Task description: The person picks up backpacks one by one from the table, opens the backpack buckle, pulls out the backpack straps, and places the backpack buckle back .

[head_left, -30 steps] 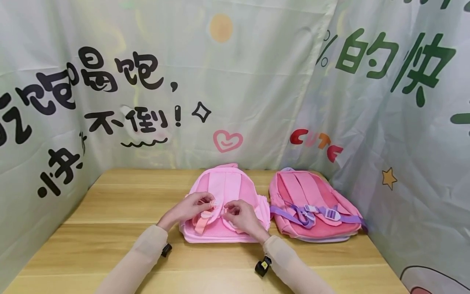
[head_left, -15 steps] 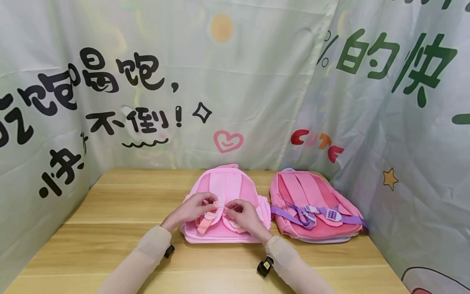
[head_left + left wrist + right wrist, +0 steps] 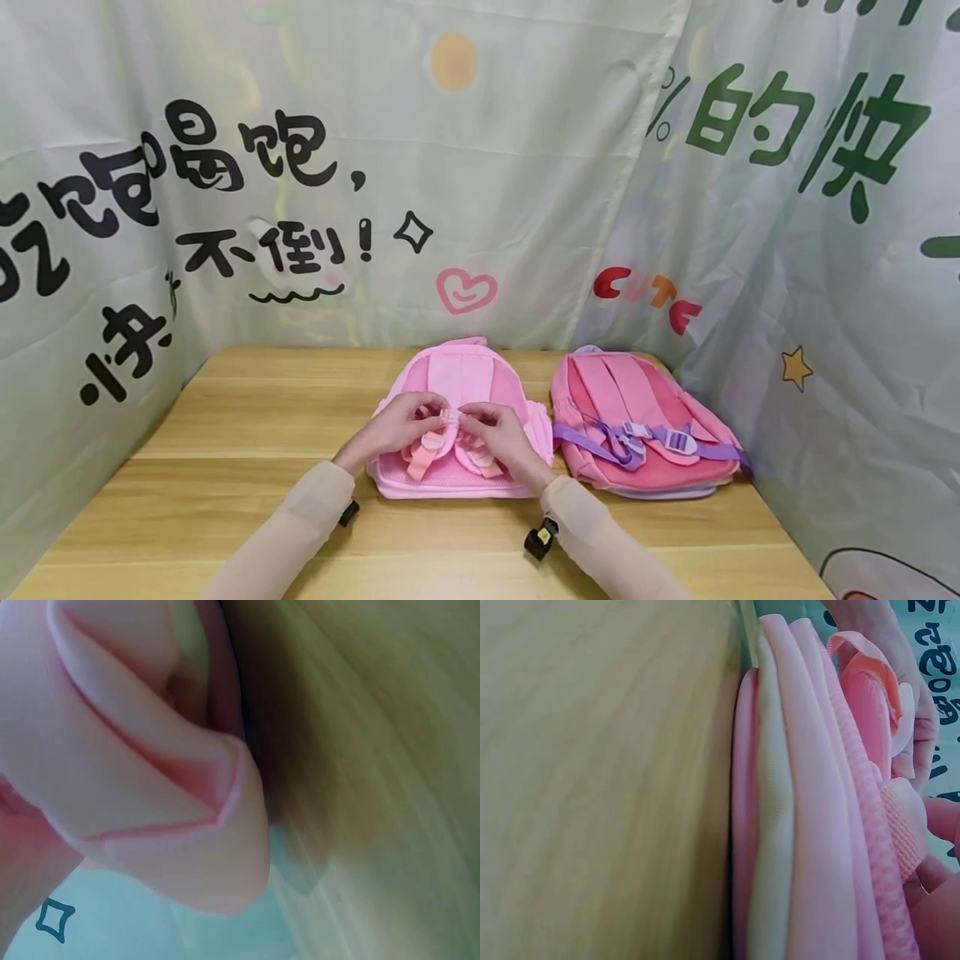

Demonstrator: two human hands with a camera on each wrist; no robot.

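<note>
A light pink backpack lies with its shoulder straps up on the wooden table. Over its middle, the left hand pinches a pale buckle from the left side. From the right, the fingertips of the right hand pinch the buckle's other side, so the two hands meet there. Orange webbing hangs below the left hand. In the right wrist view, the mesh back panel and an orange strap loop show beside the hands. Pink fabric fills much of the left wrist view.
A second, darker pink backpack lies close on the right, a purple strap buckled across its shoulder straps. Printed cloth curtains rise behind the table and along its sides.
The hands have drawn closer together, bringing the buckle's two sides up to each other. The orange webbing below the right hand shows more. Both backpacks stay in place.
</note>
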